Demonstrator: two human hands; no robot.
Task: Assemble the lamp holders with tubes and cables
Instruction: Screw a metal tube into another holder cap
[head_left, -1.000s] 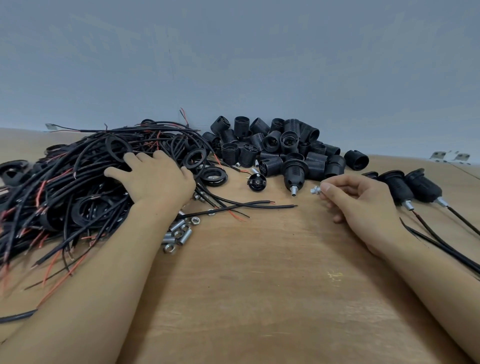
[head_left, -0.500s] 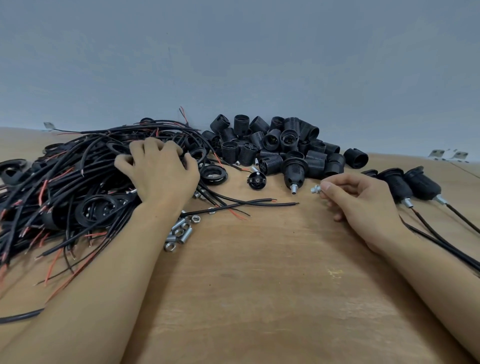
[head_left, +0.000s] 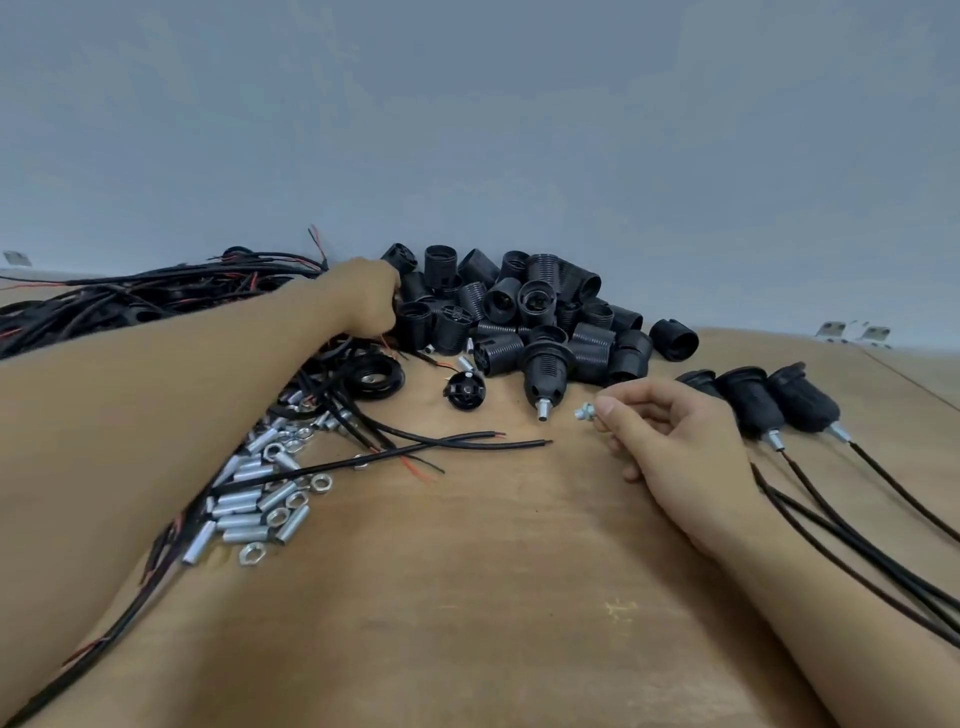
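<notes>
My left hand (head_left: 363, 299) reaches far over the tangle of black cables (head_left: 130, 306) to the left edge of the heap of black lamp holders (head_left: 540, 306). Its fingers curl down out of sight, so what they hold is hidden. My right hand (head_left: 670, 447) rests on the wooden table (head_left: 467, 597) and pinches a small metal tube with a nut (head_left: 584, 412) between thumb and forefinger. Just left of it lies a lamp holder with a tube fitted (head_left: 545, 369). Loose metal tubes and nuts (head_left: 254, 504) lie beside my left forearm.
Three assembled holders with cables (head_left: 753, 400) lie at the right, their cables running under my right forearm. A black holder cap (head_left: 465, 389) and a black ring (head_left: 374, 376) sit near the middle. Two loose cable ends (head_left: 467, 441) cross the table. A grey wall stands behind.
My left hand has left the cable pile and moved right and farther away to the edge of the holder heap. The right hand still holds the small tube in the same place.
</notes>
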